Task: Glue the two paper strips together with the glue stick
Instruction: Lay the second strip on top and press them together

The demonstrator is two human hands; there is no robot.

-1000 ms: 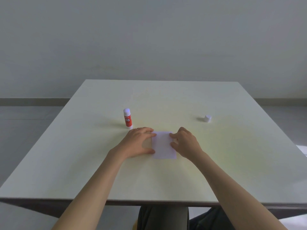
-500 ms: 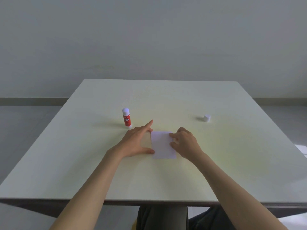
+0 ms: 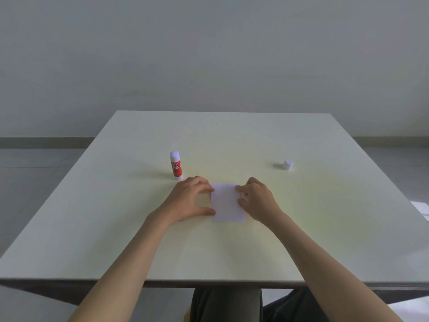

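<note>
The white paper strips (image 3: 228,204) lie flat on the table as one small rectangle; I cannot tell the two apart. My left hand (image 3: 188,201) rests at the paper's left edge, with curled fingertips on the top left corner and the thumb at the lower left side. My right hand (image 3: 258,201) presses the right edge with bent fingers. The red and white glue stick (image 3: 175,167) stands upright and uncapped just beyond my left hand, apart from it.
The white cap (image 3: 287,164) of the glue stick sits on the table to the far right of my right hand. The pale table (image 3: 232,256) stretches on all sides, its front edge close to my lap.
My left index finger, stretched out toward the glue stick half a second ago, has curled back onto the paper's top left corner. My right hand has stayed put.
</note>
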